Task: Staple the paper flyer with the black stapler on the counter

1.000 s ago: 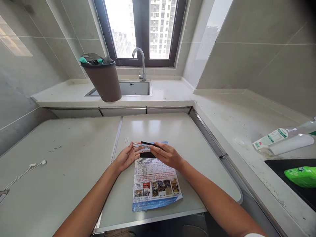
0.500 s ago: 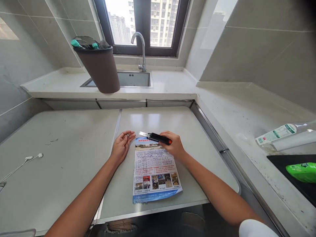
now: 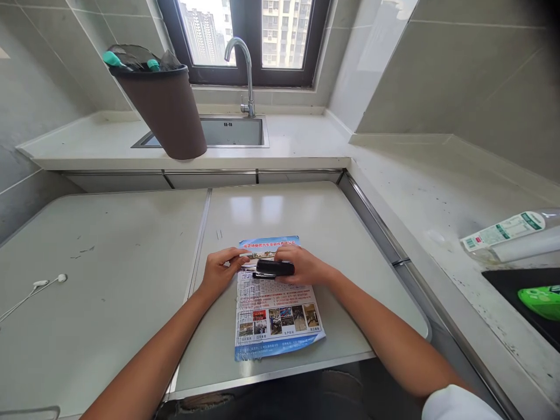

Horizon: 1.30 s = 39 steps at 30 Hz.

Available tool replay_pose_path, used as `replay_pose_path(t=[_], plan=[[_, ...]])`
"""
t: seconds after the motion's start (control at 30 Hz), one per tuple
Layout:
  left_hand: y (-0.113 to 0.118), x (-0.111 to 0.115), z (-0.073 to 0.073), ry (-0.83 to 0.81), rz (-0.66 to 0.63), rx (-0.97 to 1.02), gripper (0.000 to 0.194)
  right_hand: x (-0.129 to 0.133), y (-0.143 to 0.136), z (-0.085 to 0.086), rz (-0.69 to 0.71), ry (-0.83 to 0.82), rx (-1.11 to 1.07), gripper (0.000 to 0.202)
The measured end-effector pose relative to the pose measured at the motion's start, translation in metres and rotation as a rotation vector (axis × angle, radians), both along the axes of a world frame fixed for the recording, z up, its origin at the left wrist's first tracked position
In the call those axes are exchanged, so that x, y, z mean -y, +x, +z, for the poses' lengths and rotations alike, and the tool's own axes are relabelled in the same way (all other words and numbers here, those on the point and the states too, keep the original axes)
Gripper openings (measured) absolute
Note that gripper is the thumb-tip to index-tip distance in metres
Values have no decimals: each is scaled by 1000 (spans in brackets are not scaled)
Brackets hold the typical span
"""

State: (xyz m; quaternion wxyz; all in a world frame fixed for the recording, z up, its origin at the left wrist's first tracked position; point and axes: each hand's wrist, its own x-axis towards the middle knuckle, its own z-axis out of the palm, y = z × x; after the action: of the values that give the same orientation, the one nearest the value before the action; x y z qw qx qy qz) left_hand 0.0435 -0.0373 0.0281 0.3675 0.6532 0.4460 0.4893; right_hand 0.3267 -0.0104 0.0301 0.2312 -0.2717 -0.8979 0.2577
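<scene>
In my right hand [image 3: 301, 265] is a black stapler [image 3: 275, 268], held just above the upper part of a printed flyer [image 3: 280, 326]. The stapler points left, and a bright metal part shows at its front end. My left hand [image 3: 223, 269] has its thumb and fingers pinched together right at that metal end. Whatever lies between those fingertips is too small to make out. The flyer lies flat on the table with a blue top and bottom edge, text and small photos. Two thin strips [image 3: 219, 234], like staples, lie on the table beyond my left hand.
The pale folding table [image 3: 131, 280] has a seam left of the flyer. White earphones [image 3: 48, 283] lie at left. A brown bin [image 3: 161, 111] stands by the sink [image 3: 234, 133]. On the right counter are a clear bottle [image 3: 507, 233] and a green packet [image 3: 542, 301].
My right hand has brought the stapler lower over the flyer and turned it. My left hand has moved right to the stapler's front, its fingers closing into a pinch. The thin strips now show.
</scene>
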Motion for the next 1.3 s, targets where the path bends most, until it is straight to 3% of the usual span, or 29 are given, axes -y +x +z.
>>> replay_pose_path(t=[0.13,0.27,0.37,0.47,0.6,0.67,0.73,0.83,0.9,1.03,1.17,1.3], plan=[[2,4,4,138,-38,-135,15,1,-1,5,28,109,-101,37],[8,16,4,193,-74,-133,13,17,-12,6,-58,448,-200,36],[12,25,-1,164,-143,-60,14,29,-18,6,73,678,-110,25],[15,29,-6,154,-203,-60,16,37,-21,6,146,753,-17,25],[14,28,-6,238,-267,-169,13,39,-18,7,143,713,-24,32],[10,25,-3,270,-253,-211,16,32,-11,6,60,684,-85,33],[3,18,-1,277,-105,-265,17,18,2,5,-142,648,-139,29],[-10,0,0,228,313,-419,23,-15,30,-1,-539,533,-150,18],[-18,-15,-4,205,385,-488,25,-37,50,-8,-758,422,-125,21],[-25,-36,-23,117,317,-546,42,-62,76,-28,-985,170,0,23],[-26,-41,-38,59,248,-523,36,-69,82,-40,-982,124,-13,18],[-27,-39,-33,72,208,-512,28,-73,83,-43,-969,126,-40,19]])
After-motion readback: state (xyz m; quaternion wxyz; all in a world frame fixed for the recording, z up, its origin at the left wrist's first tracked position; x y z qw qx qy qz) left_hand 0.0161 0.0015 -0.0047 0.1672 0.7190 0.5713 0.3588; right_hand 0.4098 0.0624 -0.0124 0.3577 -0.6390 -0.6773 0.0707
